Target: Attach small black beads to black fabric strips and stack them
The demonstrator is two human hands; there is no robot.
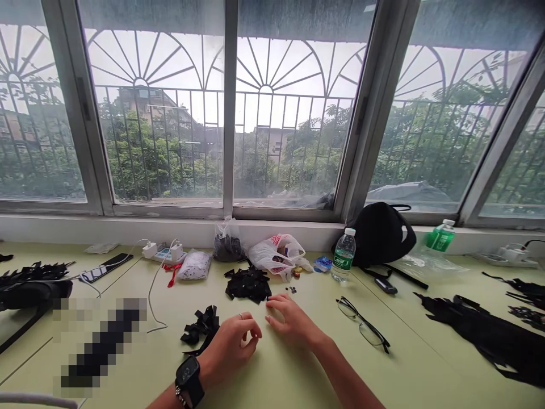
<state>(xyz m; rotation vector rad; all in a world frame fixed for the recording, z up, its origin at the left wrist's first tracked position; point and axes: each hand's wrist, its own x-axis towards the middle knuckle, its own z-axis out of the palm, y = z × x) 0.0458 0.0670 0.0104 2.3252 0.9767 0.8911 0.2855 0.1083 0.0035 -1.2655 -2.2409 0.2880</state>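
My left hand [234, 339], with a ring and a black watch [188, 372] at the wrist, hovers over the table centre. Its fingers curl in towards the thumb; whatever they may hold is too hidden to make out. Beside it lies a small heap of black fabric strips [202, 326], partly behind the hand. My right hand [292, 321] reaches forward with thumb and fingers apart. Its fingertips are at the near right edge of a larger pile of short black strips [247, 284]. No item shows between those fingers.
Glasses [363, 322] lie to the right, near a water bottle [343, 255] and a black bag [381, 236]. Plastic bags [279, 255] stand along the window wall. A power strip [164, 251] trails a white cable. More black pieces [485, 332] lie far right.
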